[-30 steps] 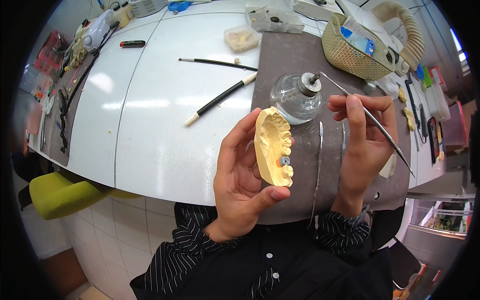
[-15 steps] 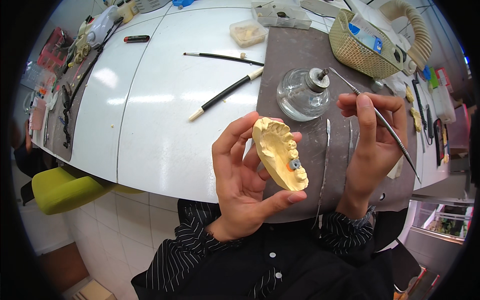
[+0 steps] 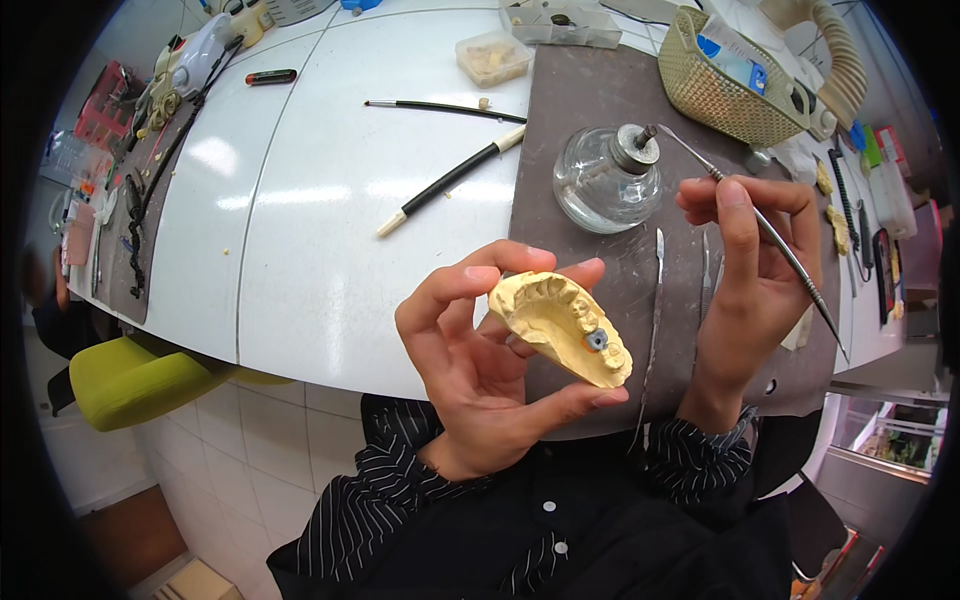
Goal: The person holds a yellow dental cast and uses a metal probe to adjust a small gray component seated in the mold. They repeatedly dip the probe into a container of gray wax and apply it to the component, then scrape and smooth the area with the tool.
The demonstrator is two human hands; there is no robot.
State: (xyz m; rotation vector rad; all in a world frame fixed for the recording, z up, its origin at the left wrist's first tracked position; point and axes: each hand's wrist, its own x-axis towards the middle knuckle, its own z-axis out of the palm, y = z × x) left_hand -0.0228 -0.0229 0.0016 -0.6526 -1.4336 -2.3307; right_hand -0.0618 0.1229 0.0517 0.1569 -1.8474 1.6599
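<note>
A yellow plaster dental model (image 3: 550,318) is gripped by its ends between the thumb and fingers of my left hand (image 3: 470,370). Its teeth face up and to the right, and one tooth place carries a grey-blue wax crown (image 3: 596,340) with a hole in its top and a bit of orange beside it. My right hand (image 3: 745,290) pinches a thin metal wax carver (image 3: 778,240) like a pen, its upper tip close to the wick of a glass spirit burner (image 3: 607,182). No flame can be made out there.
On the brown mat (image 3: 575,85) lie slim metal instruments (image 3: 657,290). A beige basket (image 3: 725,105) stands behind the burner. To the left are a black pen with white ends (image 3: 450,183), a thin brush (image 3: 440,106) and a small clear box (image 3: 493,60). A green chair (image 3: 140,380) is beside the table.
My left hand has tilted the dental model, its upper end swinging left and down. My right hand and the carver have barely shifted.
</note>
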